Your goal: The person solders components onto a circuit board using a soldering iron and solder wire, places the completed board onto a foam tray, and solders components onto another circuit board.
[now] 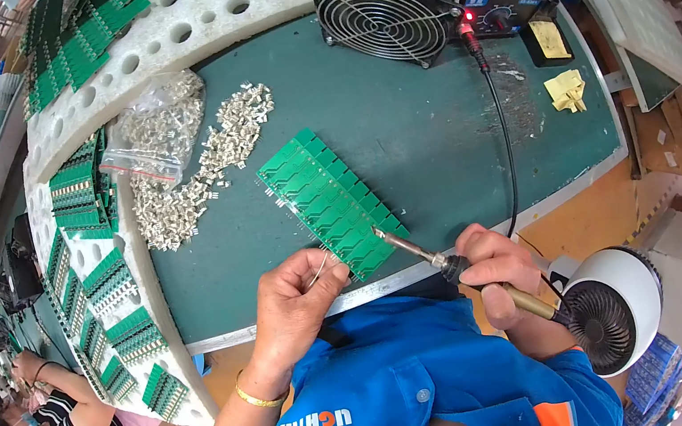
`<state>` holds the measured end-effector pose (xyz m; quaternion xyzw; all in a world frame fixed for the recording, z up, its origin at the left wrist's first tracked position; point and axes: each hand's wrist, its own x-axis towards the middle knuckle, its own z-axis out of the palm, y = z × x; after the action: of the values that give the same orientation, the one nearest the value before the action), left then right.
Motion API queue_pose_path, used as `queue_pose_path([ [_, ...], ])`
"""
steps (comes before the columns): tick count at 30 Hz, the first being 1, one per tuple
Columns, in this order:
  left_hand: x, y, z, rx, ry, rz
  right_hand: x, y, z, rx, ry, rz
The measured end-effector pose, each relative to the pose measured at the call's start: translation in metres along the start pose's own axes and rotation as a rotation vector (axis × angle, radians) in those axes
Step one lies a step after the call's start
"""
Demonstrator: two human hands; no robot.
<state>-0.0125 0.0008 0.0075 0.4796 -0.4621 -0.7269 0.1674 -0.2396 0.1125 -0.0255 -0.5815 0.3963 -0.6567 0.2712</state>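
Observation:
A green circuit board panel [328, 201] lies at a slant over the dark green mat near the table's front edge. My left hand [296, 297] is closed at the panel's lower left edge, with a thin pale wire [320, 269] between thumb and fingers. In my right hand [499, 268] is a soldering iron [420, 254], its tip touching or just above the panel's lower right part. White connectors [233, 132] are heaped left of the panel, beside a clear plastic bag [160, 126] full of similar ones.
White foam trays [127, 65] with green boards [77, 198] line the left and back. A black fan [385, 18] and soldering station [497, 15] stand behind. The iron's cable [506, 140] crosses the right side. Another person [76, 411] sits at left.

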Motion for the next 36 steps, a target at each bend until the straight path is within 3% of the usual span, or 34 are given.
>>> queue_pose_path([
  [11, -0.018, -0.001, -0.020, -0.071, -0.047, 0.116, 0.020, -0.008, 0.022, -0.053, -0.052, -0.013],
  [13, -0.020, 0.000, -0.022, -0.073, -0.071, 0.141, 0.036, -0.008, 0.026, -0.384, -0.092, -0.085],
  [17, -0.026, 0.003, -0.017, -0.055, -0.038, 0.237, 0.051, -0.012, 0.057, -0.500, -0.063, 0.035],
  [22, -0.032, -0.003, -0.023, 0.040, 0.016, 0.300, 0.050, -0.013, 0.079, -0.482, -0.068, 0.123],
  [36, -0.046, 0.006, -0.022, 0.200, 0.125, 0.463, 0.052, -0.018, 0.095, -0.490, -0.043, 0.042],
])
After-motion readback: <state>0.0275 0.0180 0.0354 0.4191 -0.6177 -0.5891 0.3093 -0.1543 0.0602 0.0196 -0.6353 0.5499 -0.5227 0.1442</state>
